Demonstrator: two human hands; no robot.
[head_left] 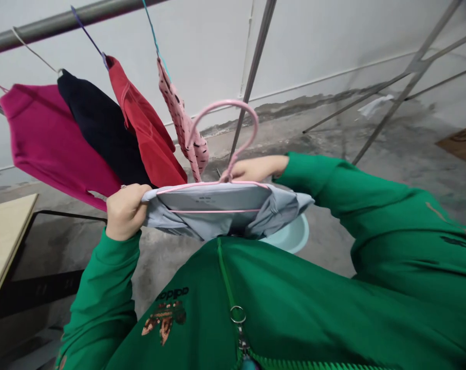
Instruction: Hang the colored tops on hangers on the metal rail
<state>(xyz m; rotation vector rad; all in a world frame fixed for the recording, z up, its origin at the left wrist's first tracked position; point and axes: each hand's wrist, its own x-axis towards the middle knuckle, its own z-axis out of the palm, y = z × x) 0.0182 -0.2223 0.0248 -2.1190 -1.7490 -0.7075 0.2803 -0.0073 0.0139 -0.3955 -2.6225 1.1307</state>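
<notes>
A person in a green zip jacket (294,308) holds a pale grey garment (217,213) on a pink hanger (233,149) at chest height, beneath a rail hung with laundry. Much is hidden: the garment's lower part disappears behind the jacket front, a pale green basin (294,237) on the floor shows only as a sliver under the cloth, and the fingers of the right hand (256,168) are lost behind the hanger's neck and the fabric — whether they are closed on the hanger's neck cannot be told from this view, only that the hand rests against its base. The left hand (125,210) is closed in a fist, gripping the garment's left end where cloth meets hanger.

Behind, four garments hang from the metal rail (63,21), which runs out of the frame at the left: a magenta top (51,139), a black one (101,131), a red one (146,128) and a pink dotted piece (184,128), close-packed and overlapping. The pink hook stands just right of the dotted piece, with bare wall and a slanting support pole (252,72) beyond. To the left a wooden tabletop (3,231) is cut off by the edge; to the right the concrete floor (371,149) lies open up to crossed rack poles (410,69) and a cardboard piece (462,144) at the frame's edge.
</notes>
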